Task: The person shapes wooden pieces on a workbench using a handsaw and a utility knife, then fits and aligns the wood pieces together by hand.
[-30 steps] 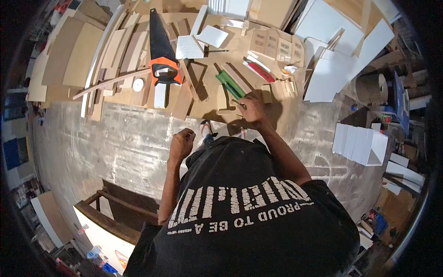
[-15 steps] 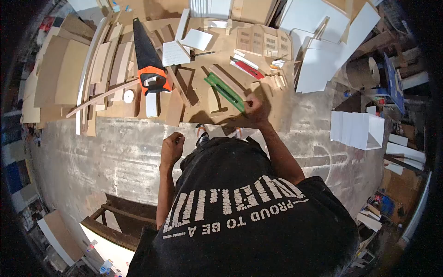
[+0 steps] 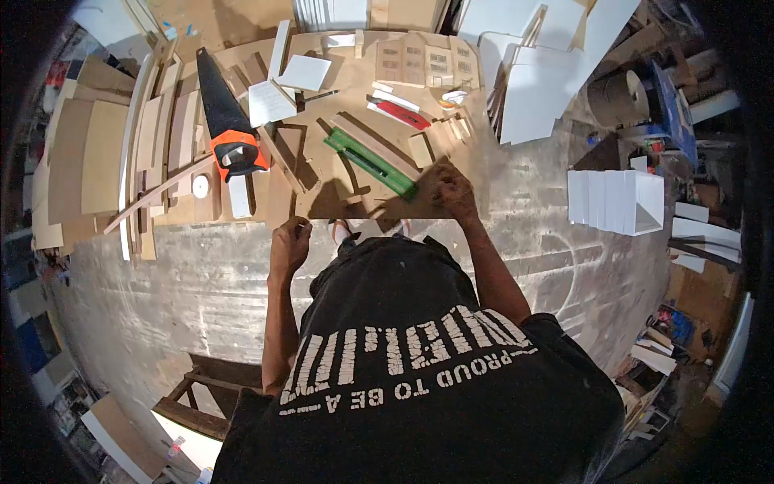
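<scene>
My right hand [image 3: 453, 192] is over the board's front right part, just right of the lower end of a green tool [image 3: 371, 164]. Its fingers are curled, and what they hold, if anything, is too small to tell. At the front edge of the board [image 3: 322, 208], my left hand [image 3: 290, 242] has its fingers bent together. A wood strip [image 3: 375, 141] lies along the green tool. Behind them is a red cutter [image 3: 403, 114]. An orange and black handsaw [image 3: 222, 113] rests at the left, near a paper with writing [image 3: 271, 102].
Long wood strips [image 3: 147, 153] line the left side. A carved building-front panel [image 3: 427, 60] lies at the back right, with small wood pieces [image 3: 451, 133] before it. White sheets [image 3: 536, 89] lean beyond. A white box [image 3: 617, 202] stands on the floor [image 3: 548, 266] at the right.
The view has shifted, so the board's things appear further left. My right hand has come away from the green tool's end. My left hand has moved up to the board's edge.
</scene>
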A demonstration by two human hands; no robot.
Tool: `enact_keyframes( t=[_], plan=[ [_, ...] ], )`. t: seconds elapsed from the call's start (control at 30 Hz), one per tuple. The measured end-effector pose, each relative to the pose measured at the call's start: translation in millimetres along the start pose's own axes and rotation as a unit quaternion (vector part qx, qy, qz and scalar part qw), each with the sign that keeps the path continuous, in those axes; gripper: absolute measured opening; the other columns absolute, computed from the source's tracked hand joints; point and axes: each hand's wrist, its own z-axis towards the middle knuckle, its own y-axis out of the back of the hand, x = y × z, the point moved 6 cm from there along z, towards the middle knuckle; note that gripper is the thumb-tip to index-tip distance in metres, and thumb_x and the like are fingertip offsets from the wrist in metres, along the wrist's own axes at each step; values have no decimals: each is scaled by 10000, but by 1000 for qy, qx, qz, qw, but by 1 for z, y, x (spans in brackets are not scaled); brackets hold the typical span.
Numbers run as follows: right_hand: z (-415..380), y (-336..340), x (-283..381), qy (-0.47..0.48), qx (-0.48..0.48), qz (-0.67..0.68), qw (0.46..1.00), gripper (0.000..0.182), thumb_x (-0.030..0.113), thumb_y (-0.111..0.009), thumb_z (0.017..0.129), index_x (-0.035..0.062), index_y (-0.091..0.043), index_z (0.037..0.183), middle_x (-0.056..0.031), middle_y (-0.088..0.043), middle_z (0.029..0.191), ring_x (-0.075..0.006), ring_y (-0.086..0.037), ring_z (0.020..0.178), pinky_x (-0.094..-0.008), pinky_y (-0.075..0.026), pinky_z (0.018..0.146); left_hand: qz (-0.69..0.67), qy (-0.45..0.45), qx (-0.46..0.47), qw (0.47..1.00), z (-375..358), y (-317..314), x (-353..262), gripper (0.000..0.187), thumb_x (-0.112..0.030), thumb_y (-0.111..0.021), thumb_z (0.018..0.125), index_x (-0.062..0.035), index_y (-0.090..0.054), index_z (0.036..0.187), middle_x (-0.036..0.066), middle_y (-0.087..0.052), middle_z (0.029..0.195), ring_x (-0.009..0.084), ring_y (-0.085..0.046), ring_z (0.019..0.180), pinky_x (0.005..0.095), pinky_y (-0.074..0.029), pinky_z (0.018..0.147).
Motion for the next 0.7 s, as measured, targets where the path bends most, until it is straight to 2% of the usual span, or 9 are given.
enact_keyframes(
  t=[0.03, 0.13, 0.23, 0.33, 0.43, 0.53, 0.57, 0.67, 0.7],
  plan=[
    [2, 5, 0, 36, -21, -57, 998, 411, 101, -662, 873, 25, -575, 1267, -76, -676, 1047, -157, -650, 883, -301, -544, 763, -6, 0, 0, 1000, 0, -2, -3, 197, -156, -628, 914, 38, -661, 923, 145, -690, 736, 207, -676, 679, 336, -524, 653],
    [2, 21, 14, 25, -46, -40, 998, 362, 110, -664, 857, 19, -595, 1201, -107, -681, 1069, -201, -671, 908, -331, -550, 769, 7, 15, 9, 1000, -3, -13, -3, 207, -164, -621, 915, 39, -663, 924, 148, -692, 746, 211, -678, 689, 341, -526, 665],
    [6, 27, 16, 26, -25, -76, 996, 310, 117, -666, 845, 19, -625, 1137, -146, -686, 1051, -239, -683, 908, -364, -548, 767, -9, -7, -9, 1000, -8, -27, 4, 173, -135, -648, 882, 33, -676, 914, 200, -656, 687, 256, -641, 603, 379, -491, 589],
    [5, 36, 28, 55, -63, -228, 970, 300, 118, -679, 822, 17, -643, 1102, -164, -685, 973, -288, -678, 906, -404, -536, 775, -7, 23, -9, 1000, -16, -35, 9, 180, -144, -651, 879, 31, -677, 915, 200, -667, 703, 276, -658, 621, 388, -504, 604],
    [-4, 30, 11, 93, -17, -147, 985, 306, 130, -694, 808, 8, -647, 1084, -189, -668, 947, -363, -650, 900, -445, -520, 801, -7, 52, -23, 998, -25, -38, 8, 174, -142, -649, 878, 24, -678, 923, 194, -679, 727, 283, -667, 638, 383, -513, 619],
    [-5, 14, 19, 176, 56, -160, 970, 328, 134, -696, 810, 1, -639, 1104, -220, -651, 993, -402, -622, 938, -459, -502, 839, -15, 41, -41, 998, -31, -48, 15, 171, -137, -643, 882, 24, -676, 927, 198, -683, 736, 287, -674, 651, 381, -515, 623],
    [7, 8, 28, 212, -4, -164, 963, 334, 151, -706, 807, -17, -632, 1086, -244, -636, 1027, -413, -612, 971, -459, -490, 860, -17, 33, -46, 998, -32, -52, 18, 170, -136, -641, 883, 25, -675, 928, 200, -684, 738, 289, -676, 656, 380, -516, 624],
    [31, 0, 78, 161, -35, -116, 980, 335, 157, -705, 806, -35, -623, 1068, -260, -632, 1040, -409, -604, 1011, -451, -479, 886, -35, 48, -57, 997, -38, -54, 3, 172, -135, -638, 888, 27, -675, 931, 207, -689, 752, 288, -683, 665, 379, -518, 628],
    [41, -6, 81, 124, -21, -148, 981, 366, 148, -710, 796, -25, -616, 1104, -249, -632, 1050, -401, -602, 1019, -455, -479, 887, -30, 55, -52, 997, -39, -53, -2, 170, -133, -638, 892, 27, -675, 934, 213, -692, 759, 282, -687, 670, 374, -519, 626]
  ],
)
